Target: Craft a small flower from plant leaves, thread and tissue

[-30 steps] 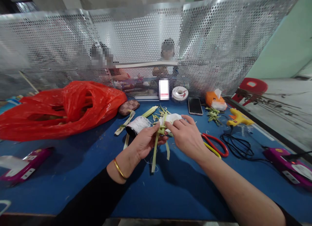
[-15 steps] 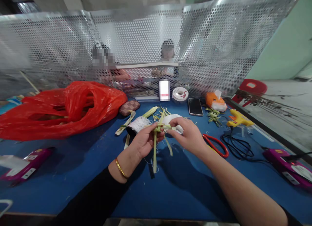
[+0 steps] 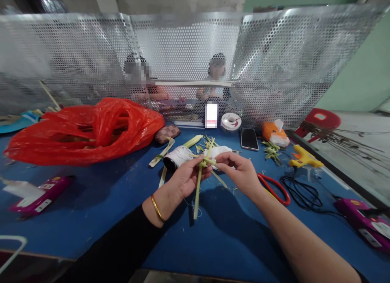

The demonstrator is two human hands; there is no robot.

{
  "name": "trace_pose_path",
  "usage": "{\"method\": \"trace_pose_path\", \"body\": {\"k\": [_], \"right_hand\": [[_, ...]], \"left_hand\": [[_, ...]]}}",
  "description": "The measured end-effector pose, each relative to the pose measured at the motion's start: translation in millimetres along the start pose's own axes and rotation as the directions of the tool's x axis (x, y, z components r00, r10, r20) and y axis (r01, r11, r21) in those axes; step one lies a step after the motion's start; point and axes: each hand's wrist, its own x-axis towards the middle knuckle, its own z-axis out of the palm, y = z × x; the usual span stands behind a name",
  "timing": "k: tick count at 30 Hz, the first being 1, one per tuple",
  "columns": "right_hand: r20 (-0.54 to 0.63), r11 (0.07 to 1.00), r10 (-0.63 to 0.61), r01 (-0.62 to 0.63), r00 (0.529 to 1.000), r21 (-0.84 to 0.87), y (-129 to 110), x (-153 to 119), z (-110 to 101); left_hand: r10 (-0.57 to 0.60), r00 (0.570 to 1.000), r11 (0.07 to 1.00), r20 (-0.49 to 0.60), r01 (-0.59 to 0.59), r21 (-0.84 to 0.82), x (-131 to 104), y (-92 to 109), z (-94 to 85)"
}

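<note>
My left hand (image 3: 187, 176) pinches crossed pale-green leaf strips (image 3: 198, 189) where they overlap; one long strip hangs down toward me. From the other side, my right hand (image 3: 239, 169) grips an end of the same strips between thumb and fingertips. The exact fold at the crossing is partly hidden by my fingers. Just behind my left hand lies a spool of white thread (image 3: 177, 156) on its side, with loose thread trailing below. A crumpled white piece (image 3: 222, 151) and several cut leaf bits lie behind the crossing.
Red-handled scissors (image 3: 278, 189), a yellow glue gun (image 3: 304, 157) and its black cord lie right. A red plastic bag (image 3: 88, 132) fills the left. A phone (image 3: 249, 138), tape roll (image 3: 230, 121) and tissue pack (image 3: 275, 133) stand behind. Two people sit beyond the perforated screen (image 3: 189, 43).
The view has shifted, so the scene sits slightly farther right. My right fingers have closed in on the strip's end, and the loose lower strip has swung to the right.
</note>
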Motion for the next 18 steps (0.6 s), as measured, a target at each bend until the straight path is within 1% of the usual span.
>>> {"method": "trace_pose_path", "body": {"k": [4, 7, 11, 13, 14, 16, 18], "right_hand": [[-0.012, 0.994, -0.098, 0.097, 0.995, -0.054, 0.2, -2.6, 2.2], [0.026, 0.977, -0.174, 0.176, 0.984, -0.119, 1.4, -4.5, 2.0], [0.093, 0.912, -0.268, 0.284, 0.959, -0.297, 1.9, -7.8, 3.0], [0.066, 0.889, -0.275, 0.280, 0.959, -0.363, 1.1, -8.9, 4.4], [0.037, 0.895, -0.266, 0.261, 0.963, -0.362, 0.5, -8.7, 4.7], [-0.027, 0.932, -0.219, 0.201, 0.975, -0.302, -0.3, -6.4, 3.3], [-0.049, 0.974, -0.126, 0.114, 0.991, -0.195, 0.0, -1.9, -0.5]], "left_hand": [[0.006, 1.000, 0.999, 0.015, -0.007, 0.042, -0.5, -2.7, -0.2], [0.005, 0.999, 0.994, 0.036, -0.009, 0.112, -1.0, -6.6, -0.5], [-0.026, 0.997, 0.985, 0.069, 0.014, 0.175, -2.8, -12.4, 0.2], [-0.034, 0.996, 0.984, 0.076, 0.021, 0.175, -3.4, -13.6, 1.0], [-0.036, 0.996, 0.986, 0.078, 0.023, 0.164, -3.4, -13.3, 1.5], [-0.036, 0.997, 0.993, 0.066, 0.028, 0.116, -3.2, -11.1, 2.6], [-0.037, 0.999, 0.998, 0.030, 0.035, 0.052, -2.9, -7.5, 3.9]]}}
